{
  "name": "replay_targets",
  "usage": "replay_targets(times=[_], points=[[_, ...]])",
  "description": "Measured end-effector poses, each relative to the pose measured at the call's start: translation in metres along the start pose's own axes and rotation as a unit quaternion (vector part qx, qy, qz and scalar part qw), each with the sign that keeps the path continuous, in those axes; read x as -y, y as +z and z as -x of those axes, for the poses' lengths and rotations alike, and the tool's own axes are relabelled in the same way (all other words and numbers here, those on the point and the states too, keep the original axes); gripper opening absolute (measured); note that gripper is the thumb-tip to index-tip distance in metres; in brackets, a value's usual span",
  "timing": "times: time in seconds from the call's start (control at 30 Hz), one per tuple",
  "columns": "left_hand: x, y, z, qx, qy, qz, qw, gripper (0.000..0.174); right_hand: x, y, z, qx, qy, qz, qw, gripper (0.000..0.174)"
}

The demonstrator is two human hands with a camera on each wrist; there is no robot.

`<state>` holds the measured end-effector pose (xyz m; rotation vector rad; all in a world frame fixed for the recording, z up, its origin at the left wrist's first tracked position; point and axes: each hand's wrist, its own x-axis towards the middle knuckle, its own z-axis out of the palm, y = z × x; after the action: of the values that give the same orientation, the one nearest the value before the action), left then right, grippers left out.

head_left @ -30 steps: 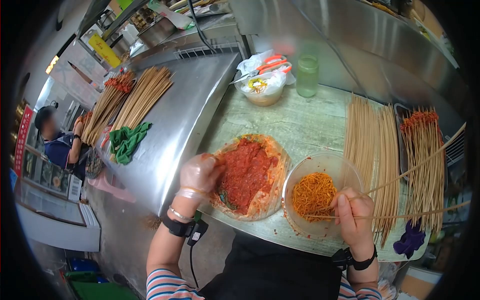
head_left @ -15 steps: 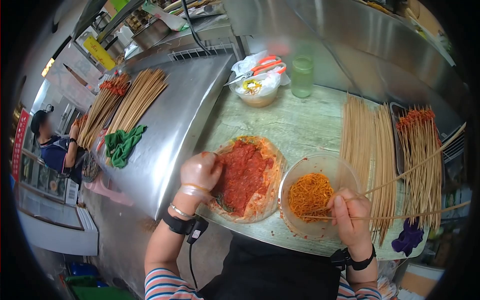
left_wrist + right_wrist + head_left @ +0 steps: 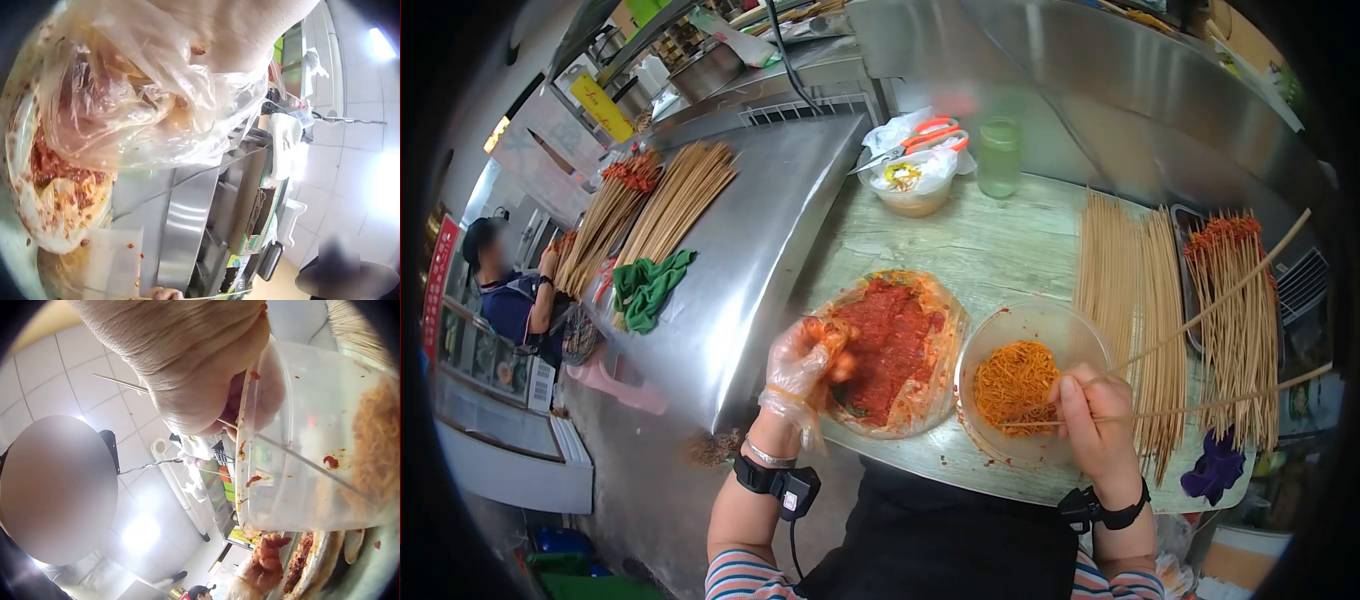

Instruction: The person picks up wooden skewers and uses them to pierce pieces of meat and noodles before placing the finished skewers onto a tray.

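Translucent glove film covers my left hand (image 3: pixel 798 365), which is raised at the left rim of a plastic bag (image 3: pixel 950 330) of red, saucy food (image 3: pixel 890 345). Its curled fingers grip a bit of that food, seen as a red clump (image 3: pixel 269 559) in the right wrist view; the clump's outline is unclear. My bare right hand (image 3: pixel 1098 420) pinches two thin wooden skewers (image 3: pixel 1215 310) over the right rim of a clear tub (image 3: pixel 1040 310). The lower skewer's tip reaches orange shreds (image 3: pixel 1015 385) in the tub.
Rows of bare skewers (image 3: pixel 1108 280) and a tray of red-tipped skewers (image 3: pixel 1230 330) lie at the right. Scissors (image 3: pixel 910 145) rest on a bowl (image 3: pixel 915 200) beside a green glass (image 3: pixel 1000 160). A purple cloth (image 3: pixel 1215 468) lies at the corner; a person (image 3: pixel 505 290) stands far left.
My left hand has turned and lifted from the red food, its fingertips now showing reddish orange. The right hand stays at the tub, and its skewers have shifted slightly.
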<state>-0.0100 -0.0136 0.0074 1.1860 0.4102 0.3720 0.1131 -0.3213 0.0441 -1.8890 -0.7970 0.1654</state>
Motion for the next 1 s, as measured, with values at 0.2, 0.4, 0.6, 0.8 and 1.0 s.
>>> replay_targets(times=[0.2, 0.4, 0.6, 0.8, 1.0], points=[[0.031, 0.007, 0.002, -0.023, 0.083, -0.027, 0.996, 0.030, 0.002, -0.008, 0.004, 0.005, 0.011, -0.039, 0.999, 0.016], [0.033, 0.024, 0.005, -0.074, 0.106, -0.099, 0.987, 0.028, 0.021, -0.043, 0.018, -0.068, 0.098, -0.188, 0.975, 0.026], [0.057, 0.060, 0.012, -0.061, 0.074, 0.024, 0.995, 0.024, 0.009, -0.038, 0.011, -0.080, 0.080, -0.161, 0.980, 0.026], [0.074, 0.064, 0.010, -0.052, 0.097, 0.034, 0.993, 0.019, 0.001, -0.019, -0.002, -0.032, 0.032, -0.080, 0.996, 0.026], [0.072, 0.064, 0.011, -0.048, 0.121, 0.051, 0.990, 0.024, 0.000, -0.015, -0.002, -0.060, 0.049, -0.111, 0.991, 0.030]])
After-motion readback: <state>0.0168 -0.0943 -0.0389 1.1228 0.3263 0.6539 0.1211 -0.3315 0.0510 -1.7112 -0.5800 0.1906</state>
